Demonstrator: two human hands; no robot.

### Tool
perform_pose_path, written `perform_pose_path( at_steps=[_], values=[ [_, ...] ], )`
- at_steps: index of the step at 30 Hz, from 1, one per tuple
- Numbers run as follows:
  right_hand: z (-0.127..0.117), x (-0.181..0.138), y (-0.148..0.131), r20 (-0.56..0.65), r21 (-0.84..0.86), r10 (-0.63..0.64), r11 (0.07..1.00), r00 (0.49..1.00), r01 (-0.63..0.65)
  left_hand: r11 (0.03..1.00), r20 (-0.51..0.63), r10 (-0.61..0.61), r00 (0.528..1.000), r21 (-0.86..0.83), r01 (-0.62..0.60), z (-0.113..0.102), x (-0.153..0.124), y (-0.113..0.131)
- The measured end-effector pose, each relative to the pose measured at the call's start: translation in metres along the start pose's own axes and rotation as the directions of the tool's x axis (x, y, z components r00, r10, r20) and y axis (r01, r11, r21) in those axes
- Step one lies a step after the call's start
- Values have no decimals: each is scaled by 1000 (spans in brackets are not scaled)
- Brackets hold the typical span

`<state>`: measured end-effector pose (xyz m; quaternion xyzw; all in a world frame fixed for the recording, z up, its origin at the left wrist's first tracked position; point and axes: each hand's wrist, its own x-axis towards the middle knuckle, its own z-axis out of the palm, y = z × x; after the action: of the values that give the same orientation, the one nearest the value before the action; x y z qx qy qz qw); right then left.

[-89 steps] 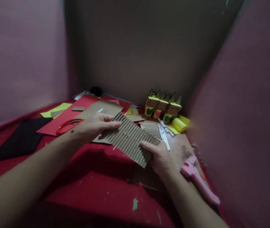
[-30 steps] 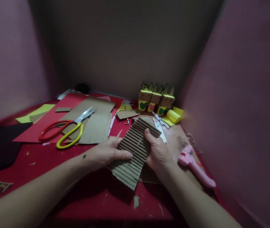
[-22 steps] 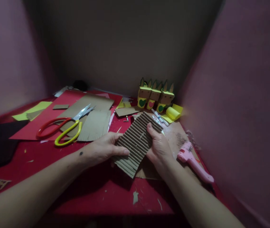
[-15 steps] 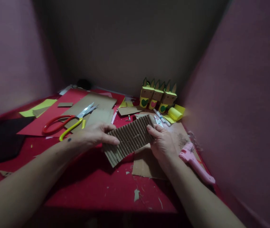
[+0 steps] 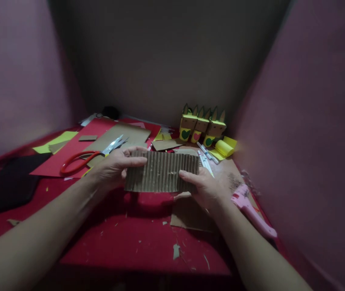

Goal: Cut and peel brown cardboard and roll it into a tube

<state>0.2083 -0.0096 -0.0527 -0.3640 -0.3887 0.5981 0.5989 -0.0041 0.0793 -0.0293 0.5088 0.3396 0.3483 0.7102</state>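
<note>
Head view, with clock directions taken from the corrugated cardboard piece [image 5: 161,171] at the centre. Toward one o'clock stand three box-shaped figures [image 5: 202,125] with pointed ears and heart fronts, green, pink and green; whether they hold anything inside cannot be told. At two o'clock are a yellow paper roll [image 5: 225,148] and, closer, several white markers [image 5: 208,152]. A pink glue gun [image 5: 253,211] lies at four o'clock, a flat brown board [image 5: 186,214] at five. At ten o'clock, scissors [image 5: 103,153] lie over a red sheet [image 5: 55,163], their yellow handle mostly hidden by the left arm and hand; a black sheet [image 5: 14,186] lies at nine. Everything rests on red cloth [image 5: 123,246].

The left hand [image 5: 114,166] is closed on the piece's nine-o'clock end, thumb in front. The right hand [image 5: 205,186] pinches the three-o'clock end, thumb on the ridges. The piece is held above the cloth.
</note>
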Motion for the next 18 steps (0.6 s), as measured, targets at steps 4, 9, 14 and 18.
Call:
perform_pose_path(
  at_steps=[4,9,14,18],
  values=[
    [2,5,13,-113,3,-67,998,991,68,999,79,-25,997,-31,28,9,-2,-8],
    [5,7,19,-235,3,-74,997,969,76,958,-30,72,997,280,-61,20,-6,-11],
    [5,4,14,-94,8,-50,999,994,51,901,-31,141,990,418,-115,24,-8,-5],
    [5,3,15,-54,34,-85,996,995,87,890,-18,119,993,446,-99,26,-11,-2]
  ],
)
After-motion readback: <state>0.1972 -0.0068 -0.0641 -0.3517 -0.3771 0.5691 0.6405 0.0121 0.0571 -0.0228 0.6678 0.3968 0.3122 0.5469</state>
